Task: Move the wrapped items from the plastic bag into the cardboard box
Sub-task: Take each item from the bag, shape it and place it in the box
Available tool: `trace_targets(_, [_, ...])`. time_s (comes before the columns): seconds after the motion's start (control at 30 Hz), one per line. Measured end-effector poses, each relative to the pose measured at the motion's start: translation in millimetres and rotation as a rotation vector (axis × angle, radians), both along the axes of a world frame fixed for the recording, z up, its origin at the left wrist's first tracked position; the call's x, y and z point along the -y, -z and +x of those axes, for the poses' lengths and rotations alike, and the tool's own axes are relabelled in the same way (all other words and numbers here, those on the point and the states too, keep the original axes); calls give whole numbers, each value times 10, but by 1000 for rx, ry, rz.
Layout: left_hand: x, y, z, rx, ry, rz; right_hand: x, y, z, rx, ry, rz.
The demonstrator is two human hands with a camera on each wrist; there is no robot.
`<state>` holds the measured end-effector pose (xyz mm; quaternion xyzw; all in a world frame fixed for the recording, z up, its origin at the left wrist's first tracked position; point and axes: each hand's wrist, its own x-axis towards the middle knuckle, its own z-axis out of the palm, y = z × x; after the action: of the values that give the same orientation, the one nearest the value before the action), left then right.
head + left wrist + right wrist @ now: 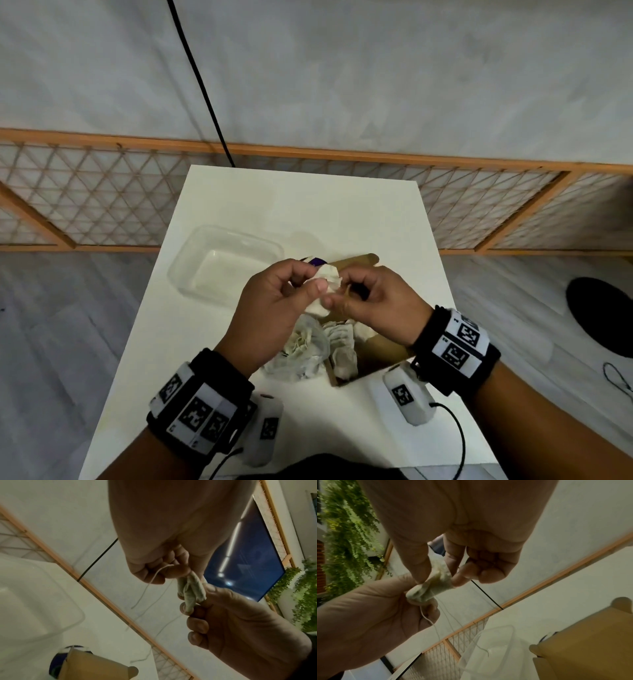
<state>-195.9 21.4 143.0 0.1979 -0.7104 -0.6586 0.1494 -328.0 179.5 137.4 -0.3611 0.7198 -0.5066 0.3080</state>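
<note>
Right, both hands pinch one wrapped item (325, 287) above the box (376, 353): left hand (274, 308), right hand (373, 301). I'd free its trailing string, then lower it straight in beside the others.

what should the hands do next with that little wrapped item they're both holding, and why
Probably lower the wrapped item into the cardboard box just beneath. Both the left hand and right hand pinch it above the box, where others already lie, while the plastic bag sits beside it.
</note>
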Motion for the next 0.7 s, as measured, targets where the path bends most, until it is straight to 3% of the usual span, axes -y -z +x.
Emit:
trace_targets(0.23, [-191,150,-92,-7,65,37,-261,135,-150,137,86,14])
trace_targets(0.43, [-46,649,86,238,17,-4,-601,167,-420,162,220,28])
trace_targets(0.5, [6,851,193,316,41,-101,-701,266,-467,41,208,132])
trace_targets(0.6, [50,1058,340,394,62,-170,-829,665,-493,-200,174,445])
trace_targets(0.7, [79,1199,456,468,84,-344,-907,1085,-441,-179,105,686])
